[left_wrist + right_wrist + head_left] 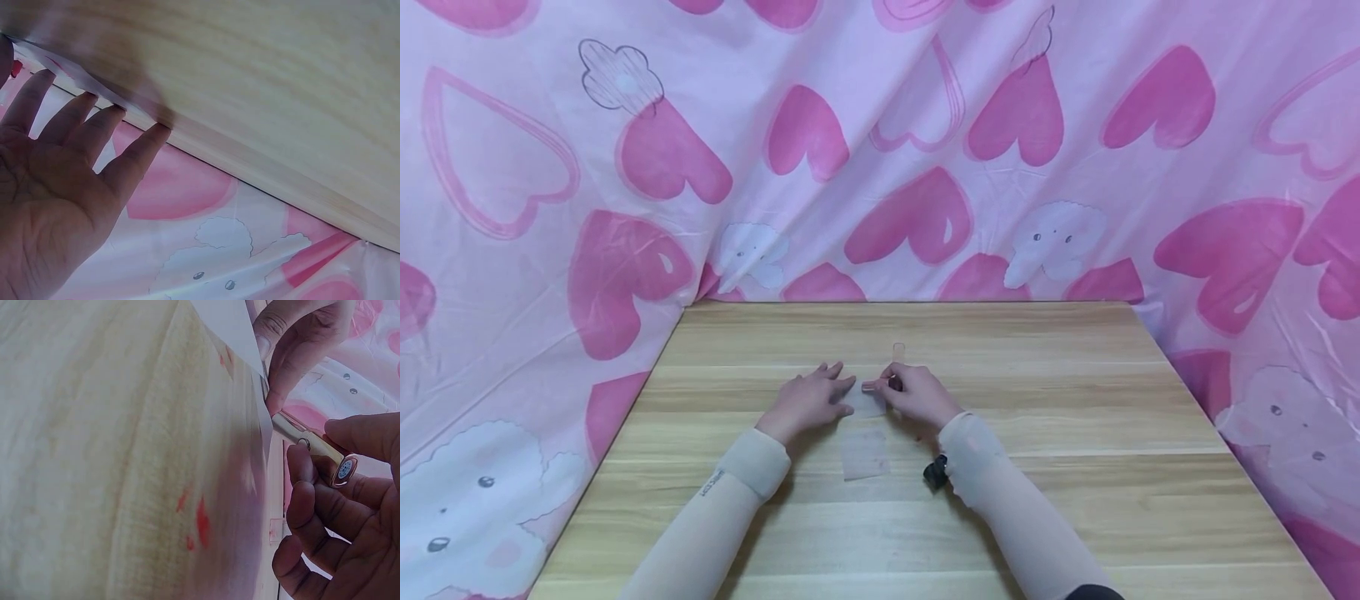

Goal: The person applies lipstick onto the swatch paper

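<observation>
My right hand pinches a small rose-gold and silver tube that looks like a lipstick, between thumb and fingers. The tube lies nearly level, its silver end pointing left, close over a thin white sheet. Across from it, my left hand rests on the left side of that sheet with fingers spread. In the left wrist view those fingers are nearly straight, tips on the sheet's edge. A second thin pale sheet with faint pinkish marks lies nearer the body.
Beyond the right hand lies a small clear rectangular piece. Red smears mark the wooden table. A black wrist camera sits at the right cuff. Pink heart-patterned cloth hangs around the table's back and sides.
</observation>
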Action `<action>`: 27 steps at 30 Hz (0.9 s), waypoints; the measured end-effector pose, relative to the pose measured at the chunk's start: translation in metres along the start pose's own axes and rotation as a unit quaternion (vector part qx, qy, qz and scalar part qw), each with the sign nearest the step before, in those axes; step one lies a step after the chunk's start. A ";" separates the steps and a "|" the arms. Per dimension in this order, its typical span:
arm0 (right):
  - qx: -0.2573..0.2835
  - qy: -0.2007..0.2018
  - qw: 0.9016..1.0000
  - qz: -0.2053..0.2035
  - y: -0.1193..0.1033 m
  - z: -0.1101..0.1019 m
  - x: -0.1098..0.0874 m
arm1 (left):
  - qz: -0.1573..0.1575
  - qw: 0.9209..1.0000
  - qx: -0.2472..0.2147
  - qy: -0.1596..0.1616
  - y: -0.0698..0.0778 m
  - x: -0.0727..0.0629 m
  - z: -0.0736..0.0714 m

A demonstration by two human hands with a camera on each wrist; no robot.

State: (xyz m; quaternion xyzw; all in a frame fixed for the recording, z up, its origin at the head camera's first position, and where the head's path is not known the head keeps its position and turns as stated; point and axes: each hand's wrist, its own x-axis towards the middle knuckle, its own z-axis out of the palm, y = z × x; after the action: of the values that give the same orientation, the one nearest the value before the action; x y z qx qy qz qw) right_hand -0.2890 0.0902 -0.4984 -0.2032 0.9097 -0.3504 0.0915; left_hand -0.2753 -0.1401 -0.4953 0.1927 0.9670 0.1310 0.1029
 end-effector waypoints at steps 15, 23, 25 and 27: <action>0.007 -0.002 1.000 -0.012 -0.004 0.002 0.002 | -0.006 1.000 -0.009 0.004 0.001 -0.001 -0.001; -0.002 -0.004 1.000 -0.009 -0.004 0.004 0.002 | -0.008 1.000 -0.014 0.001 0.001 -0.002 -0.002; 0.000 -0.004 1.000 -0.007 -0.004 0.004 0.002 | -0.008 1.000 -0.015 0.002 0.001 -0.001 -0.002; -0.002 -0.004 1.000 -0.008 -0.004 0.004 0.002 | -0.006 1.000 -0.013 0.003 0.001 -0.001 -0.001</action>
State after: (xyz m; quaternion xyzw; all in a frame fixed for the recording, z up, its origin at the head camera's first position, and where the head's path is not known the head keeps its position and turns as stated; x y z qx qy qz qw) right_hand -0.2888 0.0844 -0.4986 -0.2115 0.9083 -0.3490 0.0918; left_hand -0.2745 -0.1399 -0.4936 0.1852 0.9666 0.1439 0.1037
